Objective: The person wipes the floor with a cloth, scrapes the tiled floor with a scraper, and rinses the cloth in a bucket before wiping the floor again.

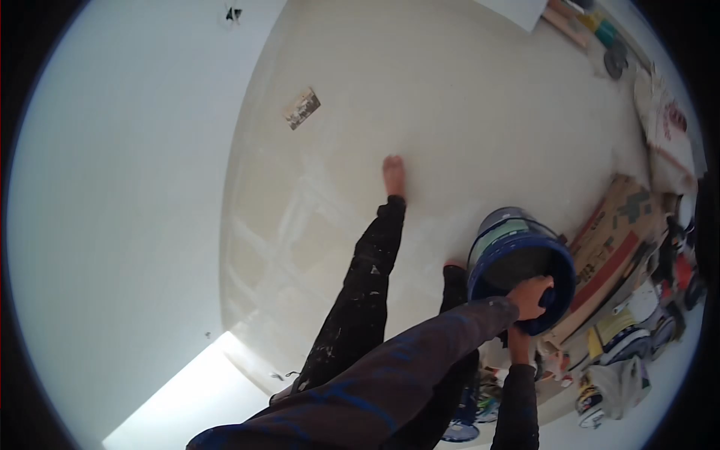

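Note:
A bucket (498, 235) with a blue rim and a pale green label leans on its side, its mouth turned toward me. Grey material (517, 264) shows inside. My left hand (532, 297), reaching across in a dark sleeve, is closed within the bucket's mouth by the near rim. What its fingers hold is dark and cannot be made out. Below it, my right hand (519, 346) grips the bucket's near edge from outside; its fingertips are hidden behind the rim and the other hand.
A cardboard box (611, 244) stands close beside the bucket. Bags (667, 142), cans and tools crowd the right wall. My bare foot (394, 177) is on the dusty floor (337, 45). A small printed card (302, 109) lies farther off, near the white wall (127, 172).

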The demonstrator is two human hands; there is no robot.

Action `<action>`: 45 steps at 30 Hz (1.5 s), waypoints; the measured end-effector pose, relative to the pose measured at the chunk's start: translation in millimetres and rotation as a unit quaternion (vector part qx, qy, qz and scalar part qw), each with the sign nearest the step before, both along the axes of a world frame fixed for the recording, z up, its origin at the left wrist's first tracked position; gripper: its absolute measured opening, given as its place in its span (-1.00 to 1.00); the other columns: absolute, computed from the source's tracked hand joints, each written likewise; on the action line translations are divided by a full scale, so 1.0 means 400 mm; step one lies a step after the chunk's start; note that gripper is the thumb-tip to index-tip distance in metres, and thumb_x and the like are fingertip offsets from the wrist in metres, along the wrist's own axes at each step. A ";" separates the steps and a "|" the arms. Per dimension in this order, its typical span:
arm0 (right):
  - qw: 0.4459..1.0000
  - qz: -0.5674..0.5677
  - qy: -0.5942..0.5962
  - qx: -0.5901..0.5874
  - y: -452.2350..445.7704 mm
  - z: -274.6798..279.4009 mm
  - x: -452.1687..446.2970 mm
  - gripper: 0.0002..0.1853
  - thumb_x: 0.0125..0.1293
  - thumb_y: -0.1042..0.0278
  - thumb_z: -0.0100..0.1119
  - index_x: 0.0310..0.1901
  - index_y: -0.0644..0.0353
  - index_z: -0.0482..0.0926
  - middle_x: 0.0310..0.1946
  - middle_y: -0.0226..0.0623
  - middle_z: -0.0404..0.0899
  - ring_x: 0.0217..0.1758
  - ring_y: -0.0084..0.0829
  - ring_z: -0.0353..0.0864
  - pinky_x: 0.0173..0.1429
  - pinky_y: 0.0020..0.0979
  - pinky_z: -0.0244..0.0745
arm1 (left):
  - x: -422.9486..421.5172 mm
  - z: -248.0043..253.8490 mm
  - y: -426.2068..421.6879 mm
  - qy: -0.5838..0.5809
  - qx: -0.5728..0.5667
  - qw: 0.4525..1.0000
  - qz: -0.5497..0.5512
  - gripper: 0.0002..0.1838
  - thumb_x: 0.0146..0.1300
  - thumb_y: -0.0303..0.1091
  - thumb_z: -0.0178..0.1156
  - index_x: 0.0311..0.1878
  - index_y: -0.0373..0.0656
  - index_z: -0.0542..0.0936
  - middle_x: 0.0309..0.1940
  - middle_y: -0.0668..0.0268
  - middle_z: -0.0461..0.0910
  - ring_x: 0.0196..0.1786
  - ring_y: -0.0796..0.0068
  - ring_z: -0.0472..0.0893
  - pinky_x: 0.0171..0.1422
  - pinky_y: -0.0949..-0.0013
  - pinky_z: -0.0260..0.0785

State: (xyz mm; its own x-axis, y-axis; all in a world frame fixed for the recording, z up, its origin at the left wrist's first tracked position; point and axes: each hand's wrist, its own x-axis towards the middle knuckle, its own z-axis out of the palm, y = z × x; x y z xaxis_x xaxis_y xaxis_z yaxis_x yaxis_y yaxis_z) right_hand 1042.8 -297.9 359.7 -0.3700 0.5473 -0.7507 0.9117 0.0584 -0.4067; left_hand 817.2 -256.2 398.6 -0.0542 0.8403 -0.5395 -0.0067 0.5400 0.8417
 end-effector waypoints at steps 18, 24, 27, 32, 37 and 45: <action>0.899 -0.282 -0.130 -0.310 0.021 0.450 -1.039 -0.32 0.34 0.15 0.43 0.37 0.33 0.41 0.20 -0.07 0.64 0.28 -0.02 0.64 0.32 -0.12 0.59 | -1.109 0.177 -0.701 -0.335 -0.061 0.927 0.160 0.12 0.21 0.02 0.47 0.63 -0.47 0.15 0.59 -0.21 0.25 0.66 0.02 0.24 0.72 0.17 0.13; 0.969 0.230 0.041 -0.084 -0.087 -0.064 -1.587 -0.46 0.25 0.21 0.41 0.23 0.25 0.56 -0.01 0.13 0.70 0.09 0.11 0.71 0.16 0.03 0.61 | -1.565 0.246 -1.113 -0.278 -0.232 0.850 0.383 0.11 0.23 -0.26 0.44 0.72 -0.30 0.00 0.17 0.12 0.59 -0.04 0.40 0.62 -0.03 0.32 0.53; 0.916 0.350 0.192 -0.030 -0.216 -0.264 -1.995 -0.60 0.34 0.17 0.26 0.13 0.18 0.67 0.04 0.00 0.72 0.08 0.10 0.70 0.15 -0.02 0.62 | -1.596 0.165 -1.315 -0.216 -0.182 0.761 0.584 0.02 0.20 -0.39 0.40 0.70 -0.22 0.10 0.07 0.30 0.59 -0.13 0.58 0.53 -0.11 0.40 0.44; 0.793 0.550 0.234 0.119 -0.448 -0.580 -2.528 -0.61 0.24 0.31 0.29 0.12 0.11 0.63 0.06 -0.10 0.63 0.26 -0.01 0.56 0.27 0.03 0.54 | -1.703 0.103 -1.504 -0.062 -0.284 0.711 0.641 -0.04 0.19 -0.42 0.33 0.66 -0.14 0.14 0.00 0.33 0.56 -0.23 0.60 0.51 -0.20 0.45 0.40; 0.711 0.548 0.353 0.263 -0.568 -0.757 -2.760 -0.59 0.37 0.36 0.21 0.25 0.08 0.60 0.34 -0.05 0.53 0.49 -0.01 0.44 0.43 0.03 0.41 | -1.769 -0.052 -1.566 0.032 -0.127 0.611 0.781 -0.16 0.21 -0.52 0.30 0.60 -0.27 0.29 0.29 0.24 0.57 0.23 0.35 0.59 0.40 0.21 0.43; 0.683 0.593 0.334 0.264 -0.586 -0.906 -2.755 -0.33 0.20 0.30 0.45 0.38 0.13 0.48 0.13 -0.14 0.57 0.25 -0.08 0.51 0.33 -0.02 0.36 | -1.779 -0.432 -1.865 0.393 -0.136 0.603 0.681 -0.40 0.33 -0.33 0.26 0.41 -0.33 0.49 0.42 0.03 0.48 0.41 0.16 0.54 0.47 0.18 0.40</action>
